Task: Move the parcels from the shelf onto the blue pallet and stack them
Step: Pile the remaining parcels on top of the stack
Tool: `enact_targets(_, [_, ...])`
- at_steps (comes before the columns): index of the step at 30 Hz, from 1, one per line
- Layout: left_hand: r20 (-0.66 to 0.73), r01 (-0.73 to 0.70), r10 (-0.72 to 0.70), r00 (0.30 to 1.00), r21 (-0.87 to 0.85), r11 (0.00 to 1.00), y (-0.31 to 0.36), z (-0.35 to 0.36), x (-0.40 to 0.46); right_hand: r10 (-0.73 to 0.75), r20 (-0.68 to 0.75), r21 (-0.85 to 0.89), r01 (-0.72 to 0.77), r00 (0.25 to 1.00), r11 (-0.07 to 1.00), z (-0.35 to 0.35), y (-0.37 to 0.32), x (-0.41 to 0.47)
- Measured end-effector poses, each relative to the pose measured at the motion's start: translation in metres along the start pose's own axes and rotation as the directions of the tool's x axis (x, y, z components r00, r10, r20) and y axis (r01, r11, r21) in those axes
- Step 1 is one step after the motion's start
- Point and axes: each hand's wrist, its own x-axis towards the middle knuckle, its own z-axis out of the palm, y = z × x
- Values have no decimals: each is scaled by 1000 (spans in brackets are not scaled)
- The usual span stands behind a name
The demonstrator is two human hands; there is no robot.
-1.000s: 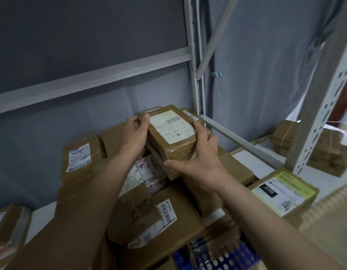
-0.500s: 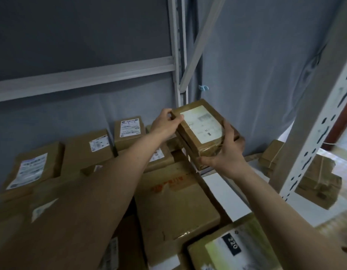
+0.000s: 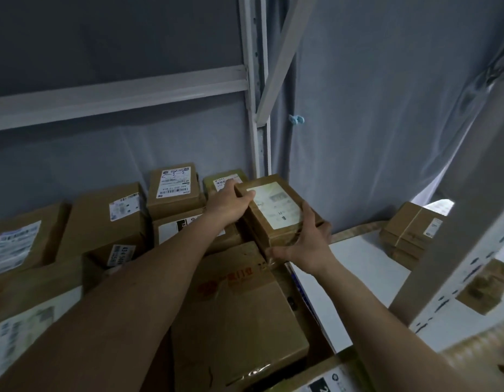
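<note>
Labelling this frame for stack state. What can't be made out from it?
- Head view: underside of the held parcel, hidden by the left hand and right hand; whether it rests on anything is unclear.
- Its label text: too blurred.
- Blue pallet: not identifiable, covered by boxes.
- Parcel behind the shelf post: blurred, partly hidden.

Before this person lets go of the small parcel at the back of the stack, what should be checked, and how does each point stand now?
1. Left hand grips small parcel: ok.
2. Right hand grips its near corner: ok.
3. Parcel sits level: not ok, tilted.
4. Support underneath: cannot tell, hidden.
5. Clear of shelf upright: ok.
6. Large carton in front lies flat: ok.
</note>
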Motion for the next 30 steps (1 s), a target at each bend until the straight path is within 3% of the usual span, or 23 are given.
enact_targets(14, [-69,-27,54,996,342,939,-22,12,16,-1,93,-76,8,996,997,10,7,11])
enact_targets(24, [-43,-89,116,992,400,912,-25,15,5,44,117,-173,-24,992,985,13,9,10])
enact_targets(30, [-42,-170,208,977,436,884,-14,-1,-10,-68,69,-414,90,995,906,3,-12,-4])
